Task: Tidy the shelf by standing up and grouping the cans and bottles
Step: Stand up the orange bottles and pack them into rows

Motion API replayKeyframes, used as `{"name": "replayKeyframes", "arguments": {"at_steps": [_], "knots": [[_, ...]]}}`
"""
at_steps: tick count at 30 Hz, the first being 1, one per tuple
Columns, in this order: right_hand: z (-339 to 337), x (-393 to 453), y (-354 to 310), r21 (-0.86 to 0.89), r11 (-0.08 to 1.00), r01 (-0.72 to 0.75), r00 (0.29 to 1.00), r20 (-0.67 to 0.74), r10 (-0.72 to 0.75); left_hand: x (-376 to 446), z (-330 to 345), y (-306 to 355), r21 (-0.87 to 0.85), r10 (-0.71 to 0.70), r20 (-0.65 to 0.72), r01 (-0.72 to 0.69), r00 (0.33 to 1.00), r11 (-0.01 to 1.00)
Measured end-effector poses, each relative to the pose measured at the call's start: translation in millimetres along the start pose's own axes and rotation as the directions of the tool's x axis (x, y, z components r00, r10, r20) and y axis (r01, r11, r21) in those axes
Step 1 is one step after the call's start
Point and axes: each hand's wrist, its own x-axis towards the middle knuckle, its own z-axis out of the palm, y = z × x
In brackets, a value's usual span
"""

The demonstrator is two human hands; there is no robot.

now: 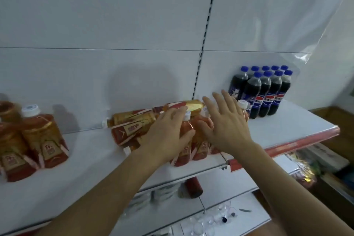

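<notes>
Several orange tea bottles with white caps are on the white shelf (92, 174). My left hand (164, 136) grips one upright tea bottle (184, 151) around its shoulder, just below the cap. My right hand (228, 128) hovers with straight, spread fingers over a second upright tea bottle (201, 149), its thumb against that bottle's neck. Behind my left hand two tea bottles (132, 123) lie on their sides, and a third lies near the back wall (188, 104). A group of upright tea bottles (45, 140) stands at the far left. Dark cola bottles (265, 92) with blue caps stand grouped at the right.
The shelf's front edge carries a red strip (298, 143) on the right. A lower shelf holds a dark red can (193, 188) lying down and some clear glass items (206, 222). A clear plastic sheet (306, 25) hangs at the upper right.
</notes>
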Motion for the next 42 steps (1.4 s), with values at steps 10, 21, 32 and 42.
{"name": "replayKeyframes", "arguments": {"at_steps": [10,21,32,42], "knots": [[16,-10,11,0.123,0.978,0.170,0.984,-0.079,-0.161,-15,26,-5,-0.094,-0.084,-0.031,0.081,0.996,0.992],[20,-17,-64,0.398,0.853,0.336,0.941,-0.115,-0.317,-86,-38,-39,-0.135,-0.231,-0.076,0.220,0.970,0.966],[24,4,-271,0.633,0.660,0.405,0.904,-0.169,-0.393,-209,-142,-146,0.034,-0.418,-0.202,0.433,0.886,0.901],[41,28,-385,0.613,0.630,0.476,0.878,-0.289,-0.382,-248,-184,-221,0.090,-0.474,-0.271,0.513,0.837,0.854]]}}
